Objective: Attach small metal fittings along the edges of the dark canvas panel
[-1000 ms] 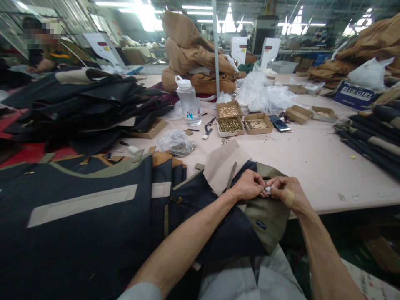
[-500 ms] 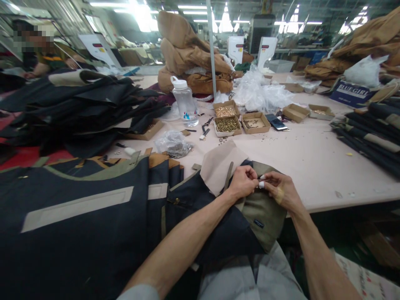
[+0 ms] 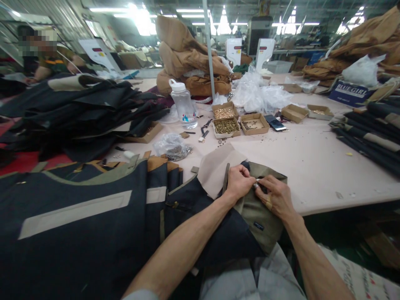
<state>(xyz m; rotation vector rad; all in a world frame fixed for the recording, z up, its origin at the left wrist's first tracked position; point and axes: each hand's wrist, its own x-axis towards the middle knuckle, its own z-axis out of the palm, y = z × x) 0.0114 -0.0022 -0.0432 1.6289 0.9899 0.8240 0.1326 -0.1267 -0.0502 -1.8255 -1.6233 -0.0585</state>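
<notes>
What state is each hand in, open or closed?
Left hand: closed, at the olive cloth; anything pinched is hidden.
Right hand: curled close beside the left; whether it's shut on anything can't be told.

Garment workshop: stacked dark clothing (image 3: 103, 100), boxed metal bits (image 3: 226, 126), worktable (image 3: 300, 162), strip lights (image 3: 191, 11).

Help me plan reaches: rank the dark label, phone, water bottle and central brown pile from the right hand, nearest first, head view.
1. Dark label, just below the right hand.
2. Phone, beyond the hand.
3. Water bottle, farther left.
4. Brown pile, behind the bottle.
</notes>
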